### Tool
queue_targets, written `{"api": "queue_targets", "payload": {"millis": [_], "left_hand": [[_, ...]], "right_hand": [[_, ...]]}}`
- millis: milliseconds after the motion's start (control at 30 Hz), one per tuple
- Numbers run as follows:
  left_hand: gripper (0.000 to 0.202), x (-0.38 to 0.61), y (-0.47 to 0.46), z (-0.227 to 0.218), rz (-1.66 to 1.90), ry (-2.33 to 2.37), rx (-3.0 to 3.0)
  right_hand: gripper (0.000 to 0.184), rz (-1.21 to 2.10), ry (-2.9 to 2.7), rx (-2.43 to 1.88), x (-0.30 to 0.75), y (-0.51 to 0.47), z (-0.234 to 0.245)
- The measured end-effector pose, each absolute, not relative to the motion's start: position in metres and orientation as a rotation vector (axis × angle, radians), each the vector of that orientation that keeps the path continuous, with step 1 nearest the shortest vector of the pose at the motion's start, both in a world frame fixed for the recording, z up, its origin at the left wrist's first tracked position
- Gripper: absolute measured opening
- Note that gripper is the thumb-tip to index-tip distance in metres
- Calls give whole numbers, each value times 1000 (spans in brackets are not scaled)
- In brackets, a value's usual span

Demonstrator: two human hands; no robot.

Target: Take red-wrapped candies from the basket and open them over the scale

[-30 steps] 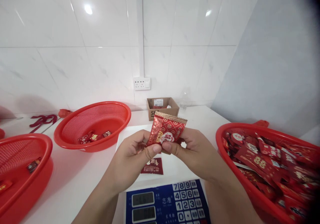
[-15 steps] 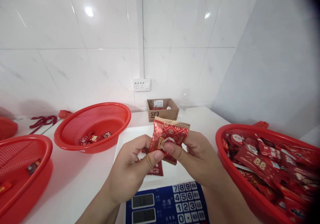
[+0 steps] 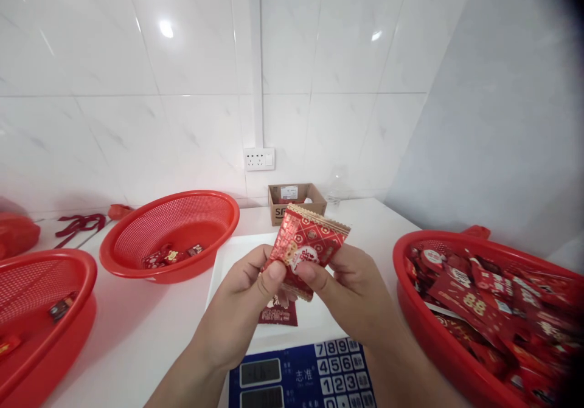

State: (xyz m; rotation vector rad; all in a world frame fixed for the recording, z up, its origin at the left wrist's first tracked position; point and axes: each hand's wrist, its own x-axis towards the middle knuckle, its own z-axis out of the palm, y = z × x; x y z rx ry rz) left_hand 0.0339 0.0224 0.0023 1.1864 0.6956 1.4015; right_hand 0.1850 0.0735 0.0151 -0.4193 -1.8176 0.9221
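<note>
Both hands hold one red and gold patterned packet (image 3: 310, 241) upright above the white pan of a scale (image 3: 228, 262). My left hand (image 3: 244, 301) pinches its lower left edge with thumb and fingers. My right hand (image 3: 351, 286) pinches its lower right side. A second dark red packet (image 3: 279, 314) lies flat on the scale pan below my hands, partly hidden by them. The scale's blue keypad panel (image 3: 319, 374) is at the bottom of the view.
A red basket (image 3: 460, 359) full of red packets stands at the right. Two red mesh baskets (image 3: 173, 228) (image 3: 50, 274) with a few small packets are on the left. A small cardboard box (image 3: 296, 198) sits by the tiled wall.
The hands tilted the packet a little and shifted their pinch on it; the view has drifted slightly. The packet on the scale has not moved.
</note>
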Motion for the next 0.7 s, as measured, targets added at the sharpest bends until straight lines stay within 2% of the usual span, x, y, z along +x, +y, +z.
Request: {"api": "queue_targets", "payload": {"millis": [67,133,233,333,400,500,567,633,700], "left_hand": [[33,35,21,4,1393,626,1067],[39,38,20,5,1359,566,957],[38,45,19,3,1264,501,865],[35,51,22,-3,1166,461,874],[35,53,23,-7,1185,549,932],[32,50,23,-8,1347,854,1064],[39,46,21,-5,1482,992,1187],[48,42,19,0,1538,1033,1338],[44,39,16,4,1489,1072,1437]], "right_hand": [[43,1034,-1785,-363,185,77,15],[48,1062,-1742,-360,186,80,15],[37,1165,-1741,-366,186,81,16],[30,1564,-1698,-248,185,77,15],[24,1718,-1588,-184,184,76,14],[19,1492,-1485,-258,183,78,12],[18,1299,-1488,-375,183,79,12],[19,1214,-1519,-483,183,79,11],[23,1197,-1542,-553,183,78,10]]}}
